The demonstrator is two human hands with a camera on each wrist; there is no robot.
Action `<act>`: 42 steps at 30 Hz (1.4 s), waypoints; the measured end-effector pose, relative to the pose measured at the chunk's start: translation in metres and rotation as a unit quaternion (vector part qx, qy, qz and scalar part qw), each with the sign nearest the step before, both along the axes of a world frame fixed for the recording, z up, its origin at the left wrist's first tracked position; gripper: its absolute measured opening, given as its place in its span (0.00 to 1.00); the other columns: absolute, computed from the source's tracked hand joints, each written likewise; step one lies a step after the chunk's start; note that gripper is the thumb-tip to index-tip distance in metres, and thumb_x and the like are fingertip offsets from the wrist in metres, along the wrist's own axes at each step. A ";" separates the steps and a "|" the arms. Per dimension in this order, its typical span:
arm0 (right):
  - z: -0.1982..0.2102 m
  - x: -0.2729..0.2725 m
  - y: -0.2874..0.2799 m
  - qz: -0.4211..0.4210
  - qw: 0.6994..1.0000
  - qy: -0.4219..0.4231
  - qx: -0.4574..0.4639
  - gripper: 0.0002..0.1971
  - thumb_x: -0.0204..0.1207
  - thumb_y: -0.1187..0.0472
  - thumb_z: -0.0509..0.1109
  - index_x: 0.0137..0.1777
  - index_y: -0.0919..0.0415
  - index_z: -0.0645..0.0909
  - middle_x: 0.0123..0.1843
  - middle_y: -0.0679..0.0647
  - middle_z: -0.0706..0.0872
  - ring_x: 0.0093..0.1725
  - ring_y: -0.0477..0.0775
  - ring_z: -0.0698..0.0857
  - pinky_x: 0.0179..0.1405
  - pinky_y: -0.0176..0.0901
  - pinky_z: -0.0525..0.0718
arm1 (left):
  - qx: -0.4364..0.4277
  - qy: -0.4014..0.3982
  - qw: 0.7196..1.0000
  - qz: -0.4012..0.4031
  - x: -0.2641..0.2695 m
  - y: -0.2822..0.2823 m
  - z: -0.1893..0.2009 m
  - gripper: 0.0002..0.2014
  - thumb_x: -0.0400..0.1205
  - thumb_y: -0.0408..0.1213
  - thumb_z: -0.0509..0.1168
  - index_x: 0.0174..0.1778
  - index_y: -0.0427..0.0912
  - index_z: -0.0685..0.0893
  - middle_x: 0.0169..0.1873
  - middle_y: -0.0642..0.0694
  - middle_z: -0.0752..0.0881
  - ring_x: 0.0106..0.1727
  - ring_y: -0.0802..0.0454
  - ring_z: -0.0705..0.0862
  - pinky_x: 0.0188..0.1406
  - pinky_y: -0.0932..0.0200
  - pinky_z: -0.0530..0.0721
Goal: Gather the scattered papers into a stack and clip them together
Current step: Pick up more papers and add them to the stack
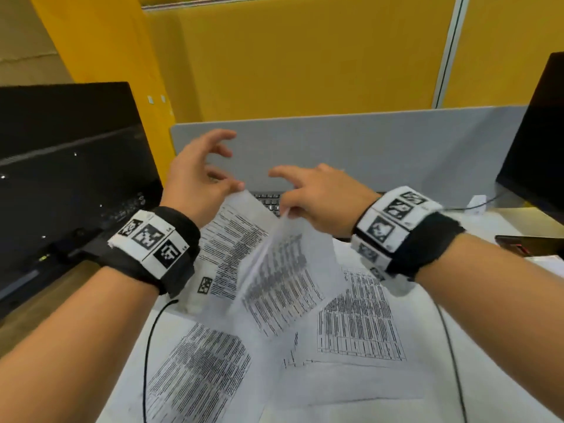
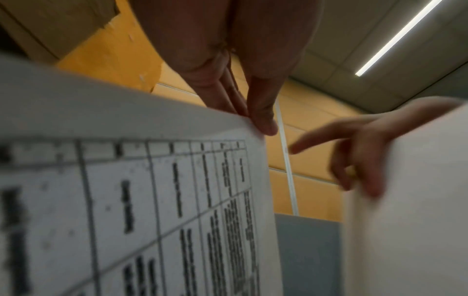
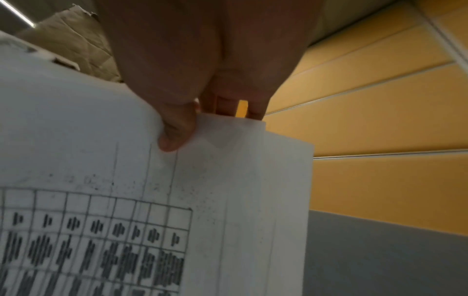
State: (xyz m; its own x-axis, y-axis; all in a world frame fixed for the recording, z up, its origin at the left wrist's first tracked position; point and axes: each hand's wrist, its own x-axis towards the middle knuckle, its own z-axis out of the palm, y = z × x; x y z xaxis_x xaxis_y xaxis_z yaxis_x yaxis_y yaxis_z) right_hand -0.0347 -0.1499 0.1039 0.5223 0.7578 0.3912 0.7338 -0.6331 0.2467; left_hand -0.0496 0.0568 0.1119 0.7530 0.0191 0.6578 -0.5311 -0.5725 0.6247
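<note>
No print on any sheet can be read: the pages carry ruled tables with dark smeared bars, and one sheet has a small square code near its lower corner. The left hand (image 1: pixel 195 178) holds a thin white sheet (image 1: pixel 229 245) by its top corner, thumb and one fingertip pinching it while the other fingers curl loosely apart above; in the left wrist view the thumb (image 2: pixel 263 118) lies pressed on the paper's edge. The right hand (image 1: pixel 320 199) pinches a second sheet (image 1: pixel 283 279) at its top edge, thumb in front and fingers behind, with the forefinger stretched out free; the right wrist view shows the thumb (image 3: pixel 177 130) flat on the page and what may be two layered edges, though whether that is one folded sheet or two I cannot tell. Both held sheets hang limp and slightly curved in the air above the keyboard (image 1: pixel 268 201), which they mostly hide. More sheets (image 1: pixel 360 325) lie flat and overlapping on the desk nearer the person than the keyboard, cut off by the lower frame edge. Both wrists wear black fabric bands with black-and-white square markers. Left of the keyboard stands a dark monitor (image 1: pixel 70 166); behind the keyboard runs a grey felt-like divider (image 1: pixel 381 148), with yellow panels above. No clip can be made out.
</note>
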 end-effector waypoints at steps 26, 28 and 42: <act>0.011 0.000 -0.051 -0.134 0.875 0.033 0.464 0.28 0.72 0.55 0.73 0.71 0.48 0.68 0.66 0.53 0.76 0.67 0.55 0.75 0.68 0.55 0.73 | -0.163 0.037 0.986 0.029 -0.011 0.006 -0.047 0.16 0.76 0.34 0.71 0.60 0.39 0.83 0.55 0.43 0.87 0.55 0.50 0.85 0.50 0.72 0.81; 0.002 0.000 -0.053 -0.130 0.808 0.115 0.563 0.42 0.70 0.54 0.77 0.79 0.47 0.54 0.74 0.53 0.68 0.72 0.51 0.69 0.70 0.47 0.68 | -0.205 0.029 0.978 0.029 -0.012 0.013 -0.044 0.17 0.77 0.35 0.70 0.62 0.42 0.81 0.57 0.44 0.87 0.59 0.50 0.85 0.60 0.59 0.81; -0.083 0.039 -0.022 -0.163 0.650 0.458 0.585 0.39 0.61 0.51 0.82 0.71 0.59 0.70 0.67 0.59 0.82 0.63 0.60 0.84 0.60 0.62 0.84 | -0.228 0.260 0.937 0.047 -0.014 0.036 -0.109 0.15 0.78 0.34 0.69 0.62 0.43 0.83 0.53 0.50 0.87 0.58 0.48 0.85 0.62 0.50 0.78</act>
State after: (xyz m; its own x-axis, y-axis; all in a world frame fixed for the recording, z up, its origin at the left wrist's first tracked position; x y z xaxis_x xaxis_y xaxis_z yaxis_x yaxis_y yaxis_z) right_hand 0.0045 -0.1715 0.0212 0.9999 0.0118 0.0119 0.0136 -0.1534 -0.9881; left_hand -0.0632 0.0930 0.0029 0.9506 0.2905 0.1096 -0.0476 -0.2124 0.9760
